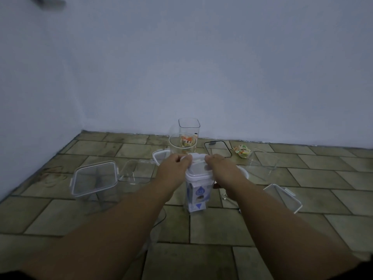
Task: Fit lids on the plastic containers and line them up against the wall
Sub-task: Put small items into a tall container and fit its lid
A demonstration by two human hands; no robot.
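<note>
Both hands, left hand (175,166) & right hand (218,166), curl onto far edge of white lid (198,168) atop tall upright container (197,196) directly btwn/under them, equally near, wall (201,67) well beyond.

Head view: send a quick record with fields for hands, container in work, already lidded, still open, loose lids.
hands: left hand and right hand both grip the white lid at its far edge
in work: tall container with blue-white packets, lid on top
lidded: clip-lid box, at left
open: empty canister by the wall; round jar; shallow tub
loose lids: black-rimmed lid; white-rimmed lid
</note>
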